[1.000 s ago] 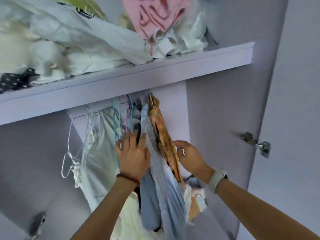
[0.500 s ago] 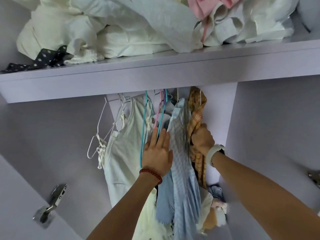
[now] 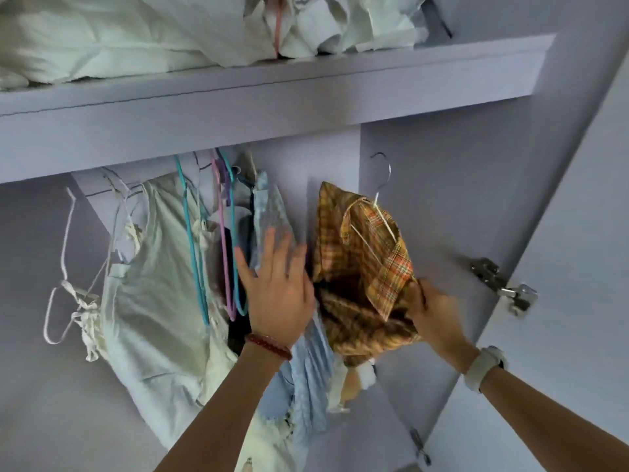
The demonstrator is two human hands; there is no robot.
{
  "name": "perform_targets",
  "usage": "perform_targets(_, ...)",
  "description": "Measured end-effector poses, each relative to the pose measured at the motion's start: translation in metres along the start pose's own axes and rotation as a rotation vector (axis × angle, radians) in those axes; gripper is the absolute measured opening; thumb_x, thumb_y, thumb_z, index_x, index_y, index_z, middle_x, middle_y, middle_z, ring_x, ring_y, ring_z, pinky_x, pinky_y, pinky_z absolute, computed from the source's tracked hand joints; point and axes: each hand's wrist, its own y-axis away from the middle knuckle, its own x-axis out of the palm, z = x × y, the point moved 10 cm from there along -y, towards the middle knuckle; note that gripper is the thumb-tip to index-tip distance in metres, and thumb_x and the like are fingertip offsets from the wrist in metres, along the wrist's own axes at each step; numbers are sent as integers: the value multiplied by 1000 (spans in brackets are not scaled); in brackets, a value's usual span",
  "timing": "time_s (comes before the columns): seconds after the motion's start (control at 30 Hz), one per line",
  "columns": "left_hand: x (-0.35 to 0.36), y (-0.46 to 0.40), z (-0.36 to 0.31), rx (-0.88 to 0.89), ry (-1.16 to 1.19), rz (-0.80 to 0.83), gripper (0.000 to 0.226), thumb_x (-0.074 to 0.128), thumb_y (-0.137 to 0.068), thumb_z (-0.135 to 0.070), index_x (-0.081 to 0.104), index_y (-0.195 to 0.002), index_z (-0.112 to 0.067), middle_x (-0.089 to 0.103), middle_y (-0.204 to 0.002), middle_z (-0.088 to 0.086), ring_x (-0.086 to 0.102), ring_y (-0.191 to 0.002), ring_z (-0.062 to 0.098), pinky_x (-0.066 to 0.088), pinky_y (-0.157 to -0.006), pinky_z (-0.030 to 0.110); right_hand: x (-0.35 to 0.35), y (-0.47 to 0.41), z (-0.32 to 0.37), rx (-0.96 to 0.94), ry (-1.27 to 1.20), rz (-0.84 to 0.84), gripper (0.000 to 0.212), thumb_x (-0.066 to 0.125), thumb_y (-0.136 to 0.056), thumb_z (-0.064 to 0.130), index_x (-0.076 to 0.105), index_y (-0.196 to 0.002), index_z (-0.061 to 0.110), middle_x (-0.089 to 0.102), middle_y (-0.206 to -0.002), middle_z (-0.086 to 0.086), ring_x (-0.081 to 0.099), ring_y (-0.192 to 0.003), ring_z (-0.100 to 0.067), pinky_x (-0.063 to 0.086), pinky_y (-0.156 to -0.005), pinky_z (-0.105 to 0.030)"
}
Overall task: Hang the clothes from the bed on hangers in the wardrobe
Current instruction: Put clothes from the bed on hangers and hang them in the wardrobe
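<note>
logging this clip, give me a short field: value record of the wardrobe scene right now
left hand: left hand flat, fingers straight, pressing the light blue garment
right hand: right hand grips the plaid shirt at its lower edge
plaid shirt: on a wire hanger, hook not on the rail
hanging: cream top, coloured empty hangers
shelf: shelf carries piled pale clothes
door: hinge at right

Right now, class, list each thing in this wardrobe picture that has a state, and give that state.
Plaid shirt: on wire hanger, off the rail, bunched.
Right hand: gripping the plaid shirt.
Left hand: flat against blue shirt.
Blue shirt: hanging.
Cream dress: hanging.
Wardrobe door: open.
</note>
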Motion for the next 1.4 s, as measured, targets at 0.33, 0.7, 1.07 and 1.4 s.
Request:
perform_targets(0.33,106,71,-146,360,532,541,59,21,-89,-40,46,-132,-9,53,-131,16,44,-125,39,24,-100,64,-131,190,-63,146,176,88,30,34,-88,35,40,-60,26,36,-42,8,32,-36,-10,24,-41,-20)
perform_targets(0.7,10,223,-338,764,1161,798,14,57,-90,-13,62,-97,-3,63,-89,7,61,-77,21,37,-63,19,-259,456,-60,774,457,-229,59,23,-84,57,43,-133,30,58,-119,4,61,-93,-19,46,-83,-33)
perform_targets(1.07,-134,386,-480,1227,1277,978,17,57,-90,-18,65,-100,-8,62,-98,5,60,-88,24,41,-69,25,-273,675,4,1281,537,-496,47,32,-87,51,58,-112,21,68,-79,-3,65,-68,-25,50,-60,-33)
perform_targets(1.4,-290,605,-541,1636,1236,1238,23,59,-88,-22,68,-107,-10,65,-111,5,58,-104,22,40,-83,21,-289,885,100,1668,362,-829,17,44,-95,22,57,-92,11,50,-62,8,46,-48,-6,43,-48,-17)
